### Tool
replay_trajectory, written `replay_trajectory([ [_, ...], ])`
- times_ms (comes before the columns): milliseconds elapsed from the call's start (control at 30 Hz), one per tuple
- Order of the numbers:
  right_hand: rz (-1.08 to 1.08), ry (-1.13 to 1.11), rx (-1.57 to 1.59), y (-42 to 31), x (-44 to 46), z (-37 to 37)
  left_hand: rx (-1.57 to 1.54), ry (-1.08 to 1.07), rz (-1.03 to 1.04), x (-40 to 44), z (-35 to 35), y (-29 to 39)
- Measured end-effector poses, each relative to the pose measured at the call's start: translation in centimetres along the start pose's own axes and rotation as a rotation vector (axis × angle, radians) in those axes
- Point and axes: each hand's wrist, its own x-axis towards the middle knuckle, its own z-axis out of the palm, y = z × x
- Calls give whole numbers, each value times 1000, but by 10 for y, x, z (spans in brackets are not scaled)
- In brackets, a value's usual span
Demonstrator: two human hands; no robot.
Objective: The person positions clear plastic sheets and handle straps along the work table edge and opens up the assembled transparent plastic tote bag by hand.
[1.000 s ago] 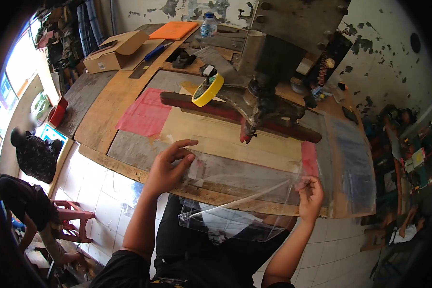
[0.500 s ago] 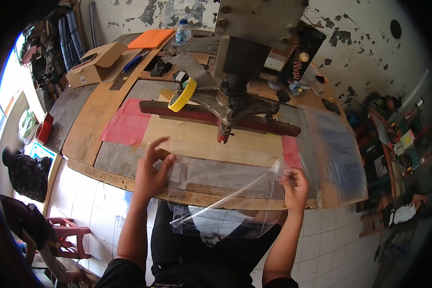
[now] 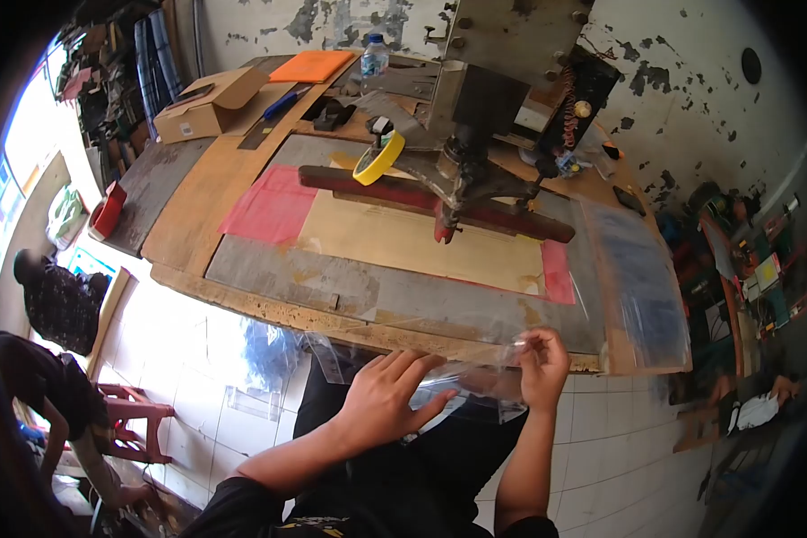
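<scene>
A clear plastic sheet (image 3: 482, 380) is crumpled above my lap, close to the table's front edge. My right hand (image 3: 544, 366) pinches its right end between thumb and fingers. Across the left part of the plastic lies my left hand (image 3: 393, 394), fingers stretched out and thumb apart; whether it presses on the sheet I cannot tell. Beyond both hands, a tan board (image 3: 394, 247) rests over a red sheet (image 3: 264, 208) on the grey table plate. Over that board hangs the red-edged bar (image 3: 511, 218) of a press, with a yellow tape roll (image 3: 378, 160) on its left side.
More clear plastic sheets (image 3: 641, 278) lie on the table's right side. A cardboard box (image 3: 211, 106), an orange folder (image 3: 312, 65) and a water bottle (image 3: 375, 56) are at the back. Loose plastic (image 3: 269, 359) is below the front edge. Other people are at the left and right.
My left hand has come down and right from the sheet's upper left corner, over the plastic. The sheet, spread flat before, is now bunched up. My right hand still pinches it, slightly lower.
</scene>
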Motion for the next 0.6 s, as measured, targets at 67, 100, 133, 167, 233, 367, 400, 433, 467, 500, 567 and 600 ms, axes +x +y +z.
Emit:
replay_trajectory([
  [67,-5,35,-16,-14,-10,13,-11,-11,-30,-5,5,7],
  [100,-7,79,-29,-22,-19,16,32,-41,-49,-10,5,11],
  [133,-13,104,-67,-24,-22,17,80,-68,-63,-13,5,13],
  [167,-1,108,-69,-29,-25,19,77,-81,-66,-15,7,14],
  [233,-31,79,-132,-38,-28,24,50,-60,-74,-17,11,13],
  [367,-90,-43,-190,-56,-32,31,-25,47,-5,-11,18,5],
  [400,-101,-54,-221,-54,-33,29,-114,82,-30,-8,18,3],
  [433,-100,-56,-222,-53,-32,26,-115,82,-32,-7,16,1],
  [467,-107,-77,-243,-53,-32,23,-214,83,-109,-6,14,-1],
  [500,-113,-99,-263,-54,-32,22,-313,82,-187,-4,12,-1],
  [567,-114,-111,-283,-58,-30,22,-343,67,-236,0,9,-2],
  [600,-118,-122,-302,-61,-29,23,-370,60,-239,0,10,-4],
])
